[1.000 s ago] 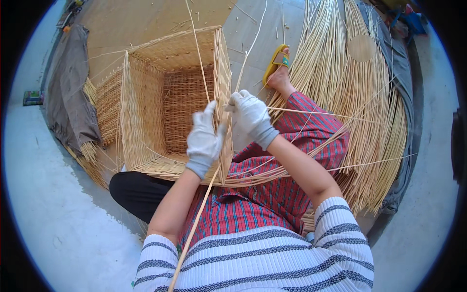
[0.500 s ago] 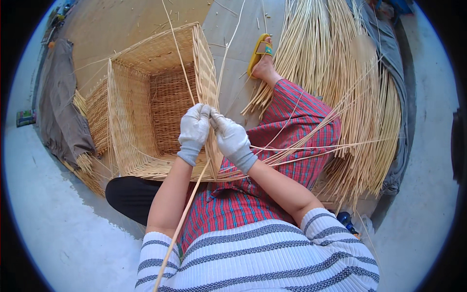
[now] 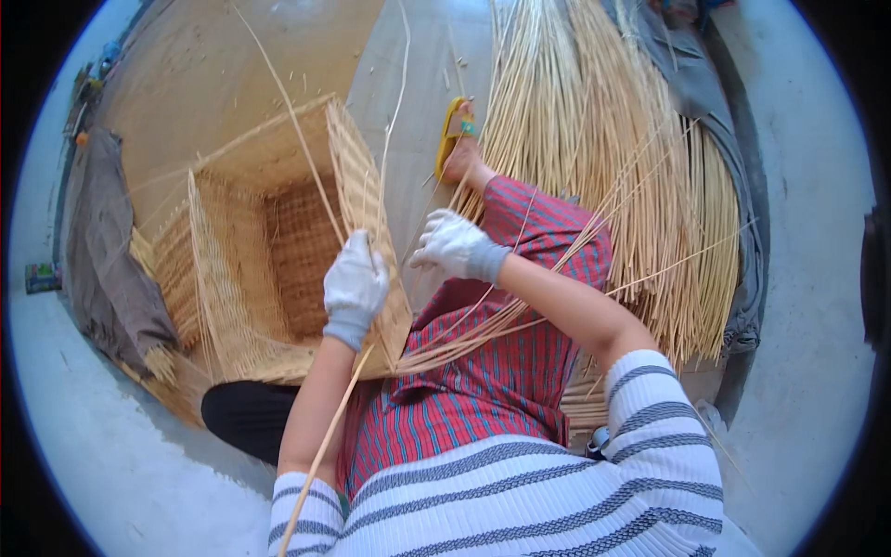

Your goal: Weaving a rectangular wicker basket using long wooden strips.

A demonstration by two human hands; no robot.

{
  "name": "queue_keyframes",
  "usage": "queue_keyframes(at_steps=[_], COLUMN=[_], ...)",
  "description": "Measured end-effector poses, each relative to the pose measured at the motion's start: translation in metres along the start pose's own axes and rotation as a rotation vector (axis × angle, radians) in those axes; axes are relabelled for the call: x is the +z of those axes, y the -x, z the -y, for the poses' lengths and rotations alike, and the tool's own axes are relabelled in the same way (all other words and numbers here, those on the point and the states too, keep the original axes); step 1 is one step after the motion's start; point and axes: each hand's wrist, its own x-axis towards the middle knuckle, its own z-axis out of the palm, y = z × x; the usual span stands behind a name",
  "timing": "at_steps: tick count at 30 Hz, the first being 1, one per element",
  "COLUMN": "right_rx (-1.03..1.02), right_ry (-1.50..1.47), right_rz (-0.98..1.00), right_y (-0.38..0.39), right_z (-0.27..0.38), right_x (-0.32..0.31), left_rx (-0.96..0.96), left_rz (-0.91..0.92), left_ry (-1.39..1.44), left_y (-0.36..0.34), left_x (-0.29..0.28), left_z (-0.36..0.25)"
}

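Observation:
A large square wicker basket [image 3: 215,278] lies tilted at my left, its opening toward me. My left hand [image 3: 355,290], in a white glove with a grey cuff, is closed on the basket's right rim. Long loose wicker rods [image 3: 295,121] rise from the rim by that hand, and a thicker rod [image 3: 325,446] runs down past my left forearm. To the right of the rim, my right hand [image 3: 459,246], gloved alike, is raised off the basket. Its fingers are bent and slightly apart, with nothing visible in them.
Bundles of pale wicker rods [image 3: 594,139] spread over the floor at the right, by a grey cloth [image 3: 691,65]. Several rods [image 3: 501,325] cross my checked red skirt [image 3: 483,362]. My foot in a yellow slipper [image 3: 452,135] is stretched ahead. Another grey cloth [image 3: 107,232] lies far left.
My right hand has left the rim and moved to the right, its fingers loosening. My left hand stays at the rim, slightly lower. The basket appears lower and further left as the view shifts.

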Motion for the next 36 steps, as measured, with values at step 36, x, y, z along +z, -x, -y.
queue_keyframes(at_steps=[36], right_rx=[0.635], right_ry=[-1.632], right_rz=[-0.425], right_y=[-0.085], right_z=[0.058], right_x=[0.062], left_rx=[-0.218], left_rz=[0.103], left_ry=[0.76], left_y=[0.014], left_x=[-0.031], left_z=[0.054])
